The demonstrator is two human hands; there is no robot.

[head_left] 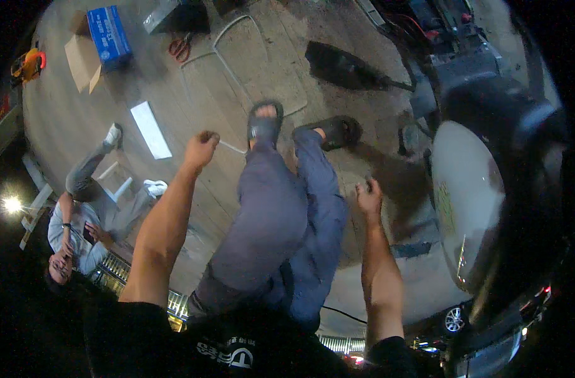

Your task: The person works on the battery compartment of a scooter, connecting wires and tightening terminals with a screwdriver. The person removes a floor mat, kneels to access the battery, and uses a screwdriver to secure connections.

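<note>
My left hand (202, 150) is closed above the floor, left of my legs, with its fingers curled in. A thin white cable (230, 147) runs from beside its fingertips toward my foot; whether the hand holds it I cannot tell. To the right of my legs, my right hand (370, 199) is closed too, and something small and dark shows at its fingertips, too small to name. Dark sandals (265, 126) are on my feet. Ahead of them, a pale hose or cable (227, 66) lies looped on the floor.
On the right stands a big dark vehicle with a pale panel (467, 201). Ahead lie a dark elongated part (344, 66), red-handled scissors (179, 48), a blue box (109, 36), an open cardboard box (81, 63) and a white board (151, 130). A seated person (79, 223) is at left.
</note>
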